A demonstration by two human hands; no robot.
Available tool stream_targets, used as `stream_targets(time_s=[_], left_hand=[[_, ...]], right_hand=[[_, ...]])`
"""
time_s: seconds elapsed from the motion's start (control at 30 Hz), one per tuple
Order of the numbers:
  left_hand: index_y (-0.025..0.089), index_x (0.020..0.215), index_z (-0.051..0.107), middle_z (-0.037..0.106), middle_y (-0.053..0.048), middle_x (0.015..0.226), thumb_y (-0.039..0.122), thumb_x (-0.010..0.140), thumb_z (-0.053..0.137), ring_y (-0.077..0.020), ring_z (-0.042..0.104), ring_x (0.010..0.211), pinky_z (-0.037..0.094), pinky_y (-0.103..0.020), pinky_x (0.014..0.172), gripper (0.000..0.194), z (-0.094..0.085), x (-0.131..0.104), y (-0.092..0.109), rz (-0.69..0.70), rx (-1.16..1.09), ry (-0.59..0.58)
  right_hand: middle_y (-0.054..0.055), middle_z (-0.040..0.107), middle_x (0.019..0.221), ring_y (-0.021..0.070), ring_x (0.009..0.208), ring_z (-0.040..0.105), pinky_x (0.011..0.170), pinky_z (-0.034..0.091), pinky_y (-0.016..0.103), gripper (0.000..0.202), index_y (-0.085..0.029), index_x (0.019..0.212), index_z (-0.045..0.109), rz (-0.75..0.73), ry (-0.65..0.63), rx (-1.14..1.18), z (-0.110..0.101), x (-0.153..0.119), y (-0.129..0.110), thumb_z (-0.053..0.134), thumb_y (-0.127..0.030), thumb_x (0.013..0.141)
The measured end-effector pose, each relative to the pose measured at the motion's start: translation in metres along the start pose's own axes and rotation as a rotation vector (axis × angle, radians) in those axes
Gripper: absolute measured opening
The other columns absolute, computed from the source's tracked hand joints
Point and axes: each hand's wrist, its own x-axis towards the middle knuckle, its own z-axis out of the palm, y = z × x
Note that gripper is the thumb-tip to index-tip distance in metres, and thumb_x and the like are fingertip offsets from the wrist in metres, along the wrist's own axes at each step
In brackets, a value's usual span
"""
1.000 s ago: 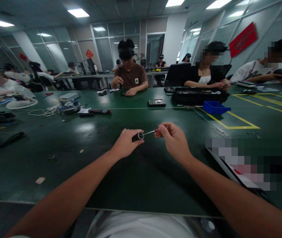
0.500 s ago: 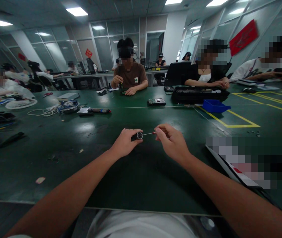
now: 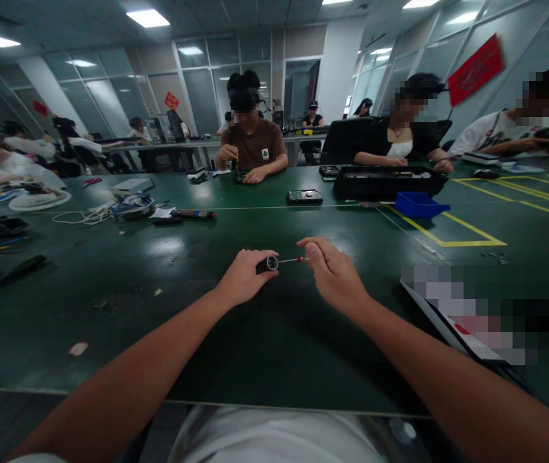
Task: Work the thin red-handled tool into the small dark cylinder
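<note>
With the left hand (image 3: 242,276) I have a short black tube (image 3: 269,263) pinched between thumb and fingers, its round open end turned toward my camera. With the right hand (image 3: 333,273), just right of the tube, I hold a thin screwdriver (image 3: 288,260) by its red end, most of the handle hidden in my fingers. The shaft runs level to the tube's rim; whether the tip is seated inside, I can't tell. I judge this to be the driver being worked at the tube's mouth, which calls for a still left grip, the shaft in line and small finger turns. My right forefinger reaches out over the handle, thumb below it, and both forearms slant inward from the near edge of the green table (image 3: 255,347). Beyond the tube and to its right sits a blue tray (image 3: 422,206); beyond it and to its left lies a pen-like tool (image 3: 195,215).
</note>
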Motion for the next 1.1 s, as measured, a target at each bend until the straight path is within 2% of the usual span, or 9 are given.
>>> stream_targets(time_s=[0.2,0.4,0.5,0.53,0.6,0.67,0.83,1.0,1.1], left_hand=[[0.026,0.126,0.066,0.072,-0.005,0.116,0.030,0.089,0.071,-0.0254,0.062,0.108,0.044,-0.046,0.102,0.038,0.000,0.000,-0.003,0.015,-0.013,0.010],[0.026,0.125,0.066,0.072,-0.005,0.116,0.030,0.088,0.072,-0.0252,0.062,0.106,0.044,-0.045,0.101,0.038,0.001,-0.001,-0.001,0.031,-0.008,0.007],[0.026,0.126,0.065,0.071,-0.005,0.116,0.027,0.089,0.071,-0.0252,0.061,0.108,0.041,-0.047,0.105,0.038,0.001,0.000,-0.001,0.064,0.001,0.015],[0.026,0.126,0.065,0.071,-0.005,0.117,0.027,0.089,0.071,-0.0252,0.060,0.110,0.040,-0.048,0.107,0.038,0.000,0.000,-0.001,0.074,0.001,0.022],[0.026,0.126,0.065,0.070,-0.005,0.119,0.025,0.089,0.070,-0.0250,0.060,0.112,0.037,-0.050,0.109,0.037,0.000,0.001,-0.002,0.086,-0.002,0.039],[0.026,0.125,0.065,0.070,-0.005,0.118,0.025,0.089,0.070,-0.0247,0.060,0.111,0.035,-0.051,0.110,0.036,-0.001,0.002,-0.002,0.077,-0.005,0.047],[0.026,0.126,0.065,0.071,-0.005,0.113,0.027,0.088,0.072,-0.0251,0.060,0.107,0.036,-0.051,0.109,0.038,-0.002,0.002,0.000,0.044,0.015,0.031],[0.026,0.125,0.066,0.071,-0.005,0.113,0.027,0.088,0.073,-0.0254,0.060,0.108,0.037,-0.050,0.107,0.038,-0.003,0.001,0.003,0.041,0.025,0.031],[0.026,0.124,0.066,0.071,-0.005,0.116,0.025,0.088,0.072,-0.0251,0.061,0.108,0.037,-0.049,0.107,0.037,-0.004,0.002,0.003,0.038,0.025,0.036]], right_hand=[[0.002,0.064,0.082,0.0191,0.069,0.059,0.064,0.043,0.034,0.029,-0.023,0.125,0.050,-0.012,0.021,0.073,0.002,-0.003,0.002,0.041,-0.035,0.101],[0.004,0.067,0.087,0.0200,0.078,0.064,0.073,0.050,0.037,0.019,-0.023,0.101,0.056,0.019,0.113,0.262,0.007,0.001,0.004,0.054,-0.040,0.095],[0.005,0.068,0.085,0.0199,0.076,0.065,0.073,0.055,0.038,0.023,-0.022,0.093,0.059,0.156,0.125,0.486,0.008,0.008,0.011,0.056,-0.045,0.093],[0.004,0.066,0.081,0.0193,0.072,0.064,0.071,0.056,0.038,0.024,-0.023,0.089,0.059,0.250,0.132,0.594,0.009,0.011,0.015,0.056,-0.046,0.092],[0.003,0.061,0.069,0.0180,0.061,0.060,0.067,0.057,0.039,0.026,-0.022,0.084,0.057,0.431,0.058,0.771,0.009,0.015,0.021,0.054,-0.047,0.092],[0.002,0.059,0.067,0.0167,0.059,0.058,0.066,0.057,0.038,0.026,-0.022,0.082,0.057,0.477,0.075,0.825,0.010,0.017,0.026,0.056,-0.047,0.091],[0.003,0.066,0.080,0.0173,0.070,0.064,0.069,0.057,0.036,0.027,-0.023,0.090,0.057,0.277,0.195,0.639,0.011,0.015,0.022,0.058,-0.050,0.090],[0.003,0.067,0.080,0.0173,0.070,0.065,0.067,0.055,0.035,0.025,-0.022,0.091,0.058,0.134,0.164,0.428,0.009,0.009,0.012,0.054,-0.047,0.094],[0.003,0.068,0.082,0.0181,0.072,0.066,0.069,0.056,0.036,0.024,-0.023,0.093,0.059,0.086,0.114,0.423,0.010,0.007,0.010,0.056,-0.047,0.093]])
